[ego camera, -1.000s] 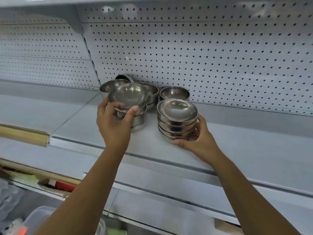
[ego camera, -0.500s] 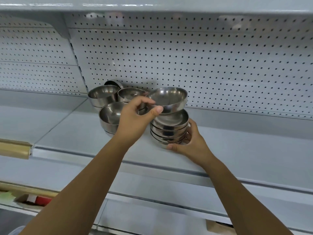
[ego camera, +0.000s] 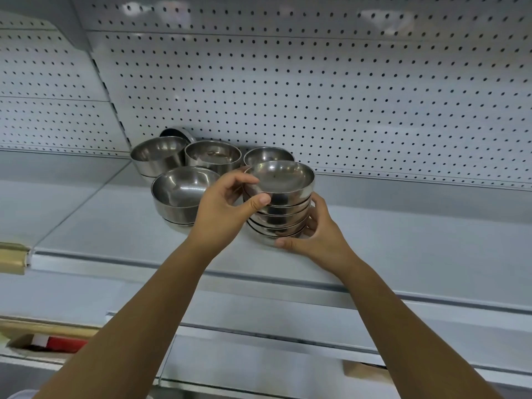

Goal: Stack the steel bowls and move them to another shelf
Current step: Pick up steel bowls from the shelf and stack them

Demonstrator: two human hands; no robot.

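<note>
A stack of several steel bowls [ego camera: 277, 223] stands on the grey shelf [ego camera: 403, 249]. On top of it rests one more steel bowl [ego camera: 283, 180], and my left hand [ego camera: 221, 208] grips that bowl's left rim with thumb and fingers. My right hand [ego camera: 312, 237] wraps the stack's lower right side, thumb at its base. To the left stands a short stack of bowls [ego camera: 180, 194]. Behind are two bowls [ego camera: 159, 155] [ego camera: 213, 155], a small one [ego camera: 267, 155], and a tilted bowl [ego camera: 177, 133] against the back wall.
A perforated white back panel [ego camera: 345, 96] rises behind the shelf. The shelf's front edge [ego camera: 288, 279] runs below my wrists, with lower shelves beneath. A wooden strip [ego camera: 13, 257] sits at the left edge, and a red and white box [ego camera: 54, 342] lies on a lower shelf.
My left hand lifted a bowl from the left stack, carried it right and set it down onto the right stack. My right hand stayed on the stack's side.
</note>
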